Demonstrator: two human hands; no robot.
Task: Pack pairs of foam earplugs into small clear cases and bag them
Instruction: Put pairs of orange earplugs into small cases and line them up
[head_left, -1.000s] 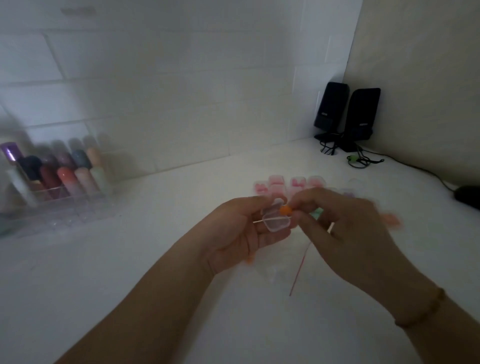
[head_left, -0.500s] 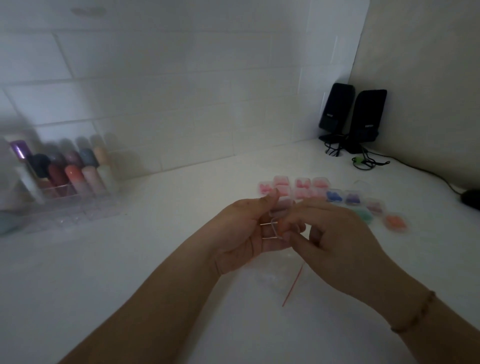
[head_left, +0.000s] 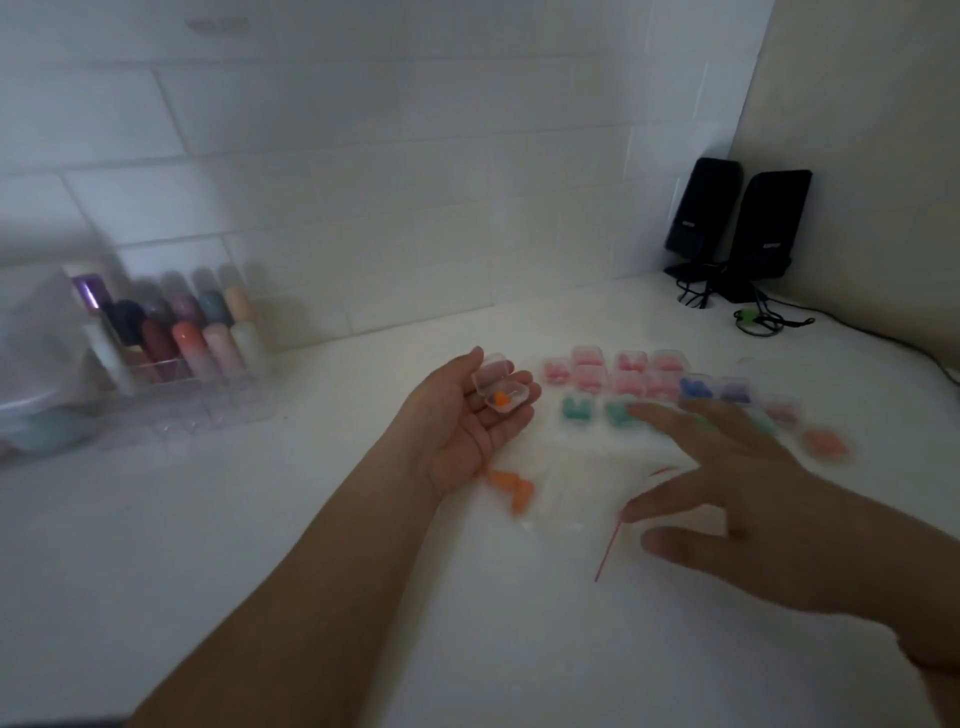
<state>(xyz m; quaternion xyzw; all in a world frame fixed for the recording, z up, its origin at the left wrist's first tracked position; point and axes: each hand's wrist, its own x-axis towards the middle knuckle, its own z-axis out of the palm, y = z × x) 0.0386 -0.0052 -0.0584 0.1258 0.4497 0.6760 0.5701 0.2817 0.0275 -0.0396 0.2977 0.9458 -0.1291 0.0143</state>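
My left hand (head_left: 462, 431) lies palm up and holds a small clear case (head_left: 503, 389) with its lid open and one orange earplug (head_left: 501, 399) inside. Loose orange earplugs (head_left: 511, 486) lie on the white counter just below that hand. My right hand (head_left: 737, 493) hovers blurred with fingers spread over a clear zip bag (head_left: 582, 483) with a red strip, holding nothing. Behind it stand rows of filled cases: pink (head_left: 587, 371), teal (head_left: 574, 408), blue (head_left: 696, 387), purple (head_left: 737, 392) and orange (head_left: 826, 441).
A clear organiser (head_left: 171, 358) with coloured tubes stands at the left against the tiled wall. Two black speakers (head_left: 737, 228) with cables (head_left: 758, 322) occupy the back right corner. A blurred pale object (head_left: 31, 322) sits at the far left.
My hands have come apart. The right hand let go of the earplug into the case and swung right and down over the bag; the left hand turned palm up with the open case.
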